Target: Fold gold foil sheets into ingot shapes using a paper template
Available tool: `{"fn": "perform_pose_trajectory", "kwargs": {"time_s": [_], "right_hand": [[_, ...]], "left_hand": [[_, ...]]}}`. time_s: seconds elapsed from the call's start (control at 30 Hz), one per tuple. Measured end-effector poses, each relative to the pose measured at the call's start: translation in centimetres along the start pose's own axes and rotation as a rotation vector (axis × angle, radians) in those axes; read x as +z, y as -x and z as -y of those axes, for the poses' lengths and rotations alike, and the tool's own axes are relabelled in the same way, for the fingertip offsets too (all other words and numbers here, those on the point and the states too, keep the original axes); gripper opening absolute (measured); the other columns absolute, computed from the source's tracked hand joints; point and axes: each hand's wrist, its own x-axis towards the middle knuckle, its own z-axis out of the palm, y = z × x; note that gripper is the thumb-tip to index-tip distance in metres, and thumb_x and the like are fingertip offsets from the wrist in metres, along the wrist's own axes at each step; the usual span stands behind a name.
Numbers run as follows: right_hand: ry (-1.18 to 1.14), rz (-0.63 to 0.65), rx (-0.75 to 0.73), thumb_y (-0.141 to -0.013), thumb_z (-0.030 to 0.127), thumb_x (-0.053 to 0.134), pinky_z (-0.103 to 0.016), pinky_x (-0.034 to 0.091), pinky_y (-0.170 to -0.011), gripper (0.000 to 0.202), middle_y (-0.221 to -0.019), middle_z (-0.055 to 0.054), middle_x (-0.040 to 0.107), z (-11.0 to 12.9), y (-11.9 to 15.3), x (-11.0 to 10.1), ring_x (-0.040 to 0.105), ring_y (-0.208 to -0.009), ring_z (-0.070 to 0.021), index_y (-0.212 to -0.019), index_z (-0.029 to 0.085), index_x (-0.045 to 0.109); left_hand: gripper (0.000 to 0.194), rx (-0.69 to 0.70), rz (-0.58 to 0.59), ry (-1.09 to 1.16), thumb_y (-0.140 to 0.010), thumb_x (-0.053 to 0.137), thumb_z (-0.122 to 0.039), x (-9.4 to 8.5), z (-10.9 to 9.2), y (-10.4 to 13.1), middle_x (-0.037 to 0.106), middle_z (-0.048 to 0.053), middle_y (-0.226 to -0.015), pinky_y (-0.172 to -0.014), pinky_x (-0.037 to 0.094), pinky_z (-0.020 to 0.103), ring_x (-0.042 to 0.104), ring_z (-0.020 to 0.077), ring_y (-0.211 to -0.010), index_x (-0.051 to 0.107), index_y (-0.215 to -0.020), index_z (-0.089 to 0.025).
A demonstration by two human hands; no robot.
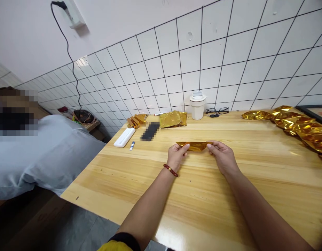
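Note:
A folded strip of shiny gold foil paper (196,146) stretches between my two hands above the wooden table. My left hand (177,153) pinches its left end between thumb and fingers; a red bead bracelet circles that wrist. At the other end, my right hand (221,153) grips the foil the same way. Farther back lies a stack of flat gold foil sheets (172,119). Left of that stack are several folded gold foil pieces (137,120).
On the wooden table (119,181) lie a white box (124,137), a small blue-and-white tube (132,145) and a blurred dark phone-like object (150,131). A white lidded cup (197,106) and glasses (217,111) stand by the tiled wall. Crumpled gold foil (296,125) lies right. A person (51,150) is at left.

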Motion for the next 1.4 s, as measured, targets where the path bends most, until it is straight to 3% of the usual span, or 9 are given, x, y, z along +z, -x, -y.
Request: {"fn": "perform_pose_trajectory", "kwargs": {"time_s": [0.3,0.47,0.6,0.83,1.03,1.2,1.4], "right_hand": [[0.106,0.036,-0.001,-0.063,0.049,0.079,-0.026,0.042,-0.056,0.036,-0.064,0.001,0.06,0.0,0.1,0.1,0.049,-0.057,-0.0117,-0.084,0.02,0.072],[0.192,0.07,-0.019,-0.066,0.054,0.076,-0.025,0.039,-0.051,0.037,-0.059,0.0,0.059,0.0,0.4,0.3,0.046,-0.053,-0.0112,-0.078,0.019,0.072],[0.187,0.066,-0.013,-0.063,0.053,0.078,-0.026,0.039,-0.051,0.035,-0.053,0.001,0.056,0.2,0.5,0.3,0.045,-0.051,-0.0115,-0.069,0.02,0.071],[0.133,0.205,-0.025,-0.059,0.045,0.083,-0.033,0.048,-0.073,0.029,-0.078,-0.002,0.07,0.9,0.9,0.4,0.061,-0.075,-0.0188,-0.076,0.023,0.074],[0.172,0.246,-0.04,-0.066,0.046,0.079,-0.031,0.047,-0.071,0.025,-0.073,-0.002,0.068,1.0,1.0,0.4,0.059,-0.071,-0.0172,-0.072,0.022,0.073],[0.23,0.288,-0.097,-0.068,0.046,0.077,-0.031,0.047,-0.073,0.025,-0.076,-0.003,0.069,0.7,0.8,0.3,0.061,-0.075,-0.0183,-0.073,0.022,0.075],[0.218,0.338,-0.043,-0.066,0.044,0.08,-0.031,0.048,-0.073,0.028,-0.081,-0.004,0.071,0.6,0.9,0.2,0.063,-0.077,-0.0186,-0.08,0.02,0.075]], "left_hand": [[0.044,0.015,0.015,0.019,-0.052,0.084,-0.047,0.0,0.0,0.0,0.053,-0.004,-0.045,-0.037,0.026,0.018,0.046,0.0055,-0.038,0.061,-0.069,-0.013],[0.046,-0.013,0.123,0.048,-0.053,0.084,-0.048,0.2,0.2,0.4,0.058,-0.003,-0.053,-0.037,0.031,0.018,0.051,0.0069,-0.039,0.06,-0.072,-0.013],[0.048,-0.051,0.196,0.051,-0.054,0.084,-0.048,0.2,0.2,0.6,0.063,-0.001,-0.062,-0.035,0.027,0.019,0.046,0.0041,-0.035,0.065,-0.081,-0.013],[0.039,-0.016,0.239,-0.047,-0.06,0.081,-0.047,0.4,0.3,1.1,0.05,-0.004,-0.043,-0.038,0.023,0.02,0.039,0.0041,-0.035,0.069,-0.069,-0.011],[0.039,0.006,0.232,-0.07,-0.058,0.082,-0.048,0.5,0.1,1.3,0.05,-0.003,-0.043,-0.04,0.025,0.021,0.038,0.004,-0.036,0.07,-0.066,-0.011],[0.048,-0.03,0.228,-0.043,-0.053,0.085,-0.047,0.6,-0.3,1.5,0.055,-0.003,-0.048,-0.039,0.026,0.02,0.041,0.0049,-0.037,0.073,-0.085,-0.012],[0.041,-0.01,0.189,-0.093,-0.059,0.081,-0.05,0.7,0.0,1.4,0.046,-0.005,-0.04,-0.039,0.025,0.021,0.037,0.0045,-0.035,0.067,-0.063,-0.011]]}}
